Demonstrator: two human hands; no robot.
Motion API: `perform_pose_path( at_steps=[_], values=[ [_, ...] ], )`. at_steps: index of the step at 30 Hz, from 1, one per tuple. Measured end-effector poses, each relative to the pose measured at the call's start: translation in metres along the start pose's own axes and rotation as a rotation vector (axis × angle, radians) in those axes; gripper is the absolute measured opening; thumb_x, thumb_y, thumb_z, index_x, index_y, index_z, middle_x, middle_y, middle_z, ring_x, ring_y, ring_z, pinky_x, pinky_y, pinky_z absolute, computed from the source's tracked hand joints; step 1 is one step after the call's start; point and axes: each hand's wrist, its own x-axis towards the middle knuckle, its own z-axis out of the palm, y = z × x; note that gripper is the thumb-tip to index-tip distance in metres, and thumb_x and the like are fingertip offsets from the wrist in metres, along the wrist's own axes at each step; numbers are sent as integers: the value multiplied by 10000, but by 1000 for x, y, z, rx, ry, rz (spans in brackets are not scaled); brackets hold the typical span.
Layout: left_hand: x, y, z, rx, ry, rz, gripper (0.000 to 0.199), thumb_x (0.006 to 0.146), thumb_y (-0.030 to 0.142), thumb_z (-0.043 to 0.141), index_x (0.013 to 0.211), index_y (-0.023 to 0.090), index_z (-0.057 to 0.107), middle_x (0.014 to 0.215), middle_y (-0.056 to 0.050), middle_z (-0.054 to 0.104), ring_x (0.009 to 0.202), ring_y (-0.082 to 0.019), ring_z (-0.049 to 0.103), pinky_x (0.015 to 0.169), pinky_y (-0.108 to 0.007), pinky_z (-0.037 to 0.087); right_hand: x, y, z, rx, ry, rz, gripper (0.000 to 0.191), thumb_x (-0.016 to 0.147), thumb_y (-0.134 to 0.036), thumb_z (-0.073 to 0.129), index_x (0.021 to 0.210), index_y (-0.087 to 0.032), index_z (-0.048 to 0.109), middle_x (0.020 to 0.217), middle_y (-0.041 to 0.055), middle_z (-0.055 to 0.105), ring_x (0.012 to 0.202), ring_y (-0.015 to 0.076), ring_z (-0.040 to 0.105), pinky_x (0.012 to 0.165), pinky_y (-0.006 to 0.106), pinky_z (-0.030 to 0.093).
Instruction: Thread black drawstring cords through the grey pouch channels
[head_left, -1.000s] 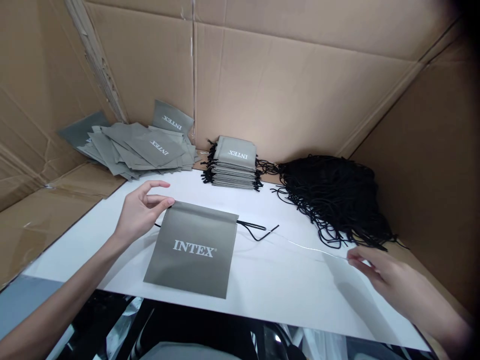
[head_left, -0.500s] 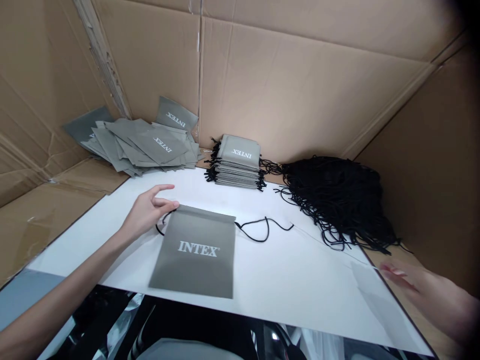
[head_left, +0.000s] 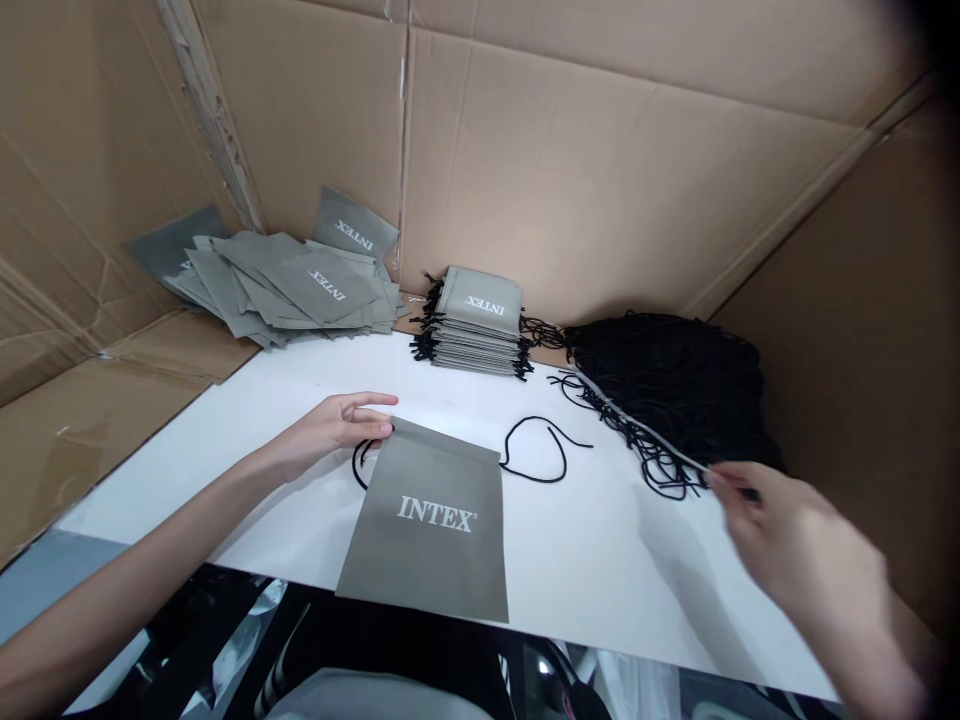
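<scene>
A grey INTEX pouch (head_left: 431, 525) lies flat on the white board (head_left: 585, 560), its lower edge hanging over the board's front. A black cord (head_left: 536, 452) runs through its top hem and loops out on both sides. My left hand (head_left: 330, 430) rests at the pouch's top left corner, fingers on the hem and the cord loop. My right hand (head_left: 780, 540) is blurred at the right and pinches a thin silvery wire tool (head_left: 637, 425) that slants up across the heap of black cords (head_left: 675, 390).
A neat stack of corded grey pouches (head_left: 476, 330) stands at the back middle. A loose pile of grey pouches without cords (head_left: 289, 285) lies at the back left. Cardboard walls (head_left: 600, 170) close in the back and both sides.
The pouch has slid right and toward me under my left hand. The cord has curled into a loop on the right. My right hand has swung up to the cord heap with the wire.
</scene>
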Motion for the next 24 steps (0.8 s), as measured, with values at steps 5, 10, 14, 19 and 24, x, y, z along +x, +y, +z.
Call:
perform_pose_path(
  at_steps=[5, 10, 14, 19, 24],
  values=[
    [1, 2, 5, 40, -24, 36, 620, 727, 382, 781, 1299, 225, 599, 1006, -57, 717, 891, -212, 660, 782, -313, 484, 14, -112, 29, 311, -47, -246, 247, 914, -326, 451, 901, -202, 664, 927, 105, 708, 847, 270, 641, 626, 328, 429],
    [0, 9, 11, 88, -24, 91, 591, 676, 315, 780, 1248, 250, 648, 990, -42, 730, 905, -227, 684, 894, -374, 500, 29, -160, 56, 405, -165, -405, 240, 933, -221, 460, 967, -206, 697, 1006, 110, 714, 988, 295, 606, 771, 379, 471],
    [-2, 12, 14, 135, -3, 137, 597, 682, 329, 776, 1260, 252, 647, 1021, -63, 741, 971, -268, 684, 900, -409, 517, 27, -177, 47, 630, -242, -508, 337, 987, -323, 449, 1255, -207, 616, 1280, 114, 628, 1185, 291, 541, 984, 427, 429],
    [-4, 13, 14, 117, 23, 189, 624, 714, 354, 783, 1307, 259, 610, 1080, -69, 749, 996, -262, 694, 890, -374, 532, 13, -186, 35, 1188, -793, -528, 353, 926, -456, 595, 1192, -226, 617, 1098, 74, 706, 986, 224, 649, 858, 353, 476],
    [-6, 13, 13, 68, 120, 221, 659, 719, 369, 795, 1328, 230, 587, 1149, -89, 734, 1001, -259, 700, 938, -385, 531, 0, -176, 41, 1385, -906, -424, 539, 755, -416, 805, 1204, -243, 564, 1070, 55, 668, 844, 169, 614, 767, 303, 467]
  ],
)
